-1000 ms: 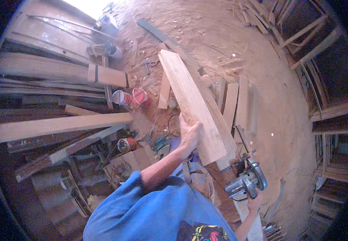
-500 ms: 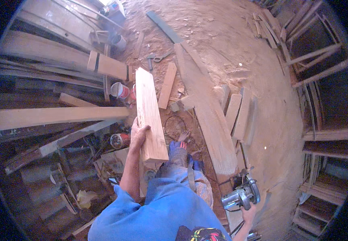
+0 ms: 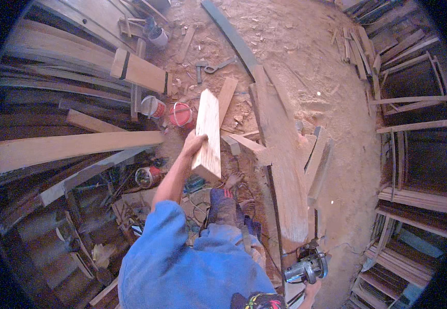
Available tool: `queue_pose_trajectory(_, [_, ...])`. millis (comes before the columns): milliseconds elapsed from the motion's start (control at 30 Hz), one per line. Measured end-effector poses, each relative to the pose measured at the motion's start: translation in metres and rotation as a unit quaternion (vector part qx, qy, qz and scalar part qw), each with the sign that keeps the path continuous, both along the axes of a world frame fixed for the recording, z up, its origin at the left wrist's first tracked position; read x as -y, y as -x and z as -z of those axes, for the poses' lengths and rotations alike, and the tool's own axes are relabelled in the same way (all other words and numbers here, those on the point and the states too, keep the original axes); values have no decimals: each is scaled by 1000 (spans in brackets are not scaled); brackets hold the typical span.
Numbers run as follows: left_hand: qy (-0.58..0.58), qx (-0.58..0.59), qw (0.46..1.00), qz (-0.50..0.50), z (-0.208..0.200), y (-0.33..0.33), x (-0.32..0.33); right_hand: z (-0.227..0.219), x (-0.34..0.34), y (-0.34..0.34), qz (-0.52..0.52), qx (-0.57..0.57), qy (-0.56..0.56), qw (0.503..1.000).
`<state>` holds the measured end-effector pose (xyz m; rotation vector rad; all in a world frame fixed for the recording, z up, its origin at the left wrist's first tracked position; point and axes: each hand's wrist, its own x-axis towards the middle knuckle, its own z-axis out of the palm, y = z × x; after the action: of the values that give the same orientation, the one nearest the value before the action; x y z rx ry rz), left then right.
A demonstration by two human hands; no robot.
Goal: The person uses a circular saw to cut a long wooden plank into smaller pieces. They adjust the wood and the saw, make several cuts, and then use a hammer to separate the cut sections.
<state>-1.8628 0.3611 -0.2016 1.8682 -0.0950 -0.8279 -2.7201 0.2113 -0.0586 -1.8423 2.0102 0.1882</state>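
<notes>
Down by the hip, on the person's right, the right hand (image 3: 312, 289) has its fingers wrapped round the saw (image 3: 306, 267), just beside the near end of the plank (image 3: 285, 175). From where I stand, I can't tell whether a finger is on the trigger, or if the saw hangs free or rests on something.

Out in front, the left hand (image 3: 195, 143) is clenched on one edge of the block (image 3: 209, 129), thumb on top, the other fingers mostly hidden. The block is up in the air over the littered floor, its near end face turned toward the person. A second ago it stretched across my view of the plank; now it has swung off to the left, while the saw has stayed low on the right. That leaves the plank's upper face uncovered and the block well apart from the blade, so I'd judge that no cut is being made in it at this moment.

Right of the plank lie some offcuts (image 3: 318, 159). Past the block are a red bucket (image 3: 181, 117) and a white bucket (image 3: 153, 107), then a hammer (image 3: 199, 71), and farthest off, a green board (image 3: 231, 36).
</notes>
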Motion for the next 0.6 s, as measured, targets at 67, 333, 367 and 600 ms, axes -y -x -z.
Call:
queue_pose_trajectory(67, [-38,4,999,-8,18,-44,12,-4,12,1,-22,18,-40,999])
queue_pose_trajectory(333, [-424,32,904,48,96,-30,-44,-8,17,-13,34,95,-15,995])
queue_pose_trajectory(367, [-441,22,894,74,111,2,-59,-7,18,-11,38,77,-12,996])
queue_pose_trajectory(600, [-475,-131,854,167,77,187,-107,-3,11,1,18,-34,29,999])
